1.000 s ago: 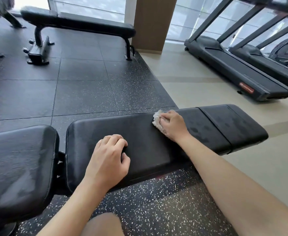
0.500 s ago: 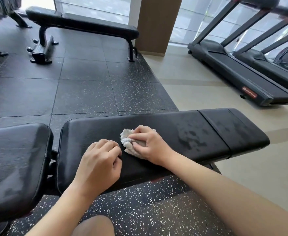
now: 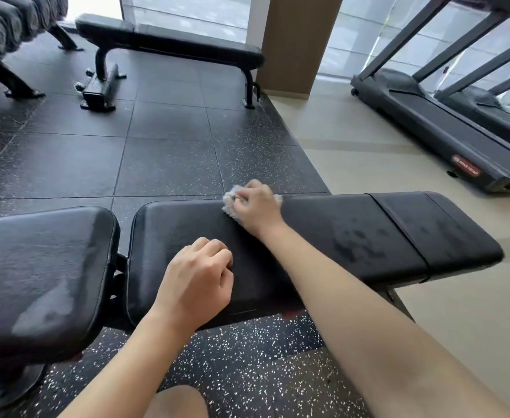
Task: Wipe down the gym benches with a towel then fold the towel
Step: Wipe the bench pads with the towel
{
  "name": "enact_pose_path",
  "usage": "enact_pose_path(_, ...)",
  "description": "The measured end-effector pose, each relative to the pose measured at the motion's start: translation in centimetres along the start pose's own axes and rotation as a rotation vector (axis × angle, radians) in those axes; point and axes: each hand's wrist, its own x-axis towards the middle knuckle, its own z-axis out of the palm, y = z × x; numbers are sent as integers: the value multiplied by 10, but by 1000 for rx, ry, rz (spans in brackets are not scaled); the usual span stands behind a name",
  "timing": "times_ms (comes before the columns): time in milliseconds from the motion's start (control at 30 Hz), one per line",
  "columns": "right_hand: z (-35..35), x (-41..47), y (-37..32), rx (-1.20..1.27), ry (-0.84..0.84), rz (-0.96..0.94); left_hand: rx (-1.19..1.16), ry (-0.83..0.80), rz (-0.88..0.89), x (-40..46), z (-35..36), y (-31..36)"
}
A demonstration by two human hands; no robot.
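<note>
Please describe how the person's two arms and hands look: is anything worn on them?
Both forearms are bare up to the frame edge: no sleeves show. The left hand and the right hand wear no gloves. No watch, ring or wristband is visible on either wrist or on the fingers that show.

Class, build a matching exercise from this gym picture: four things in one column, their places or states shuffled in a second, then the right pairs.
Things
1. towel
2. left hand
3. treadmill
4. far bench

Places or states
A. by the window, untouched
B. on the beige floor, at right
C. bunched under the right hand, at the pad's far edge
D. curled, resting on the near bench

Pairs: 1-C, 2-D, 3-B, 4-A
</note>
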Motion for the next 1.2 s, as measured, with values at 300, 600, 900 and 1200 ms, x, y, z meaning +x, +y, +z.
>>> enact_pose_path(300,-48,-48,57,53,-87,-214,-46,-18,20,-2,-3,-2)
enact_pose_path(600,-32,15,63,-103,105,180,-12,5,21,-1,0,-1)
enact_pose_path(900,-18,-15,17,31,-89,-187,-48,-24,25,-1,-4,0)
enact_pose_path(1200,-64,19,126,-134,142,267,-21,-9,1,2,0,1)
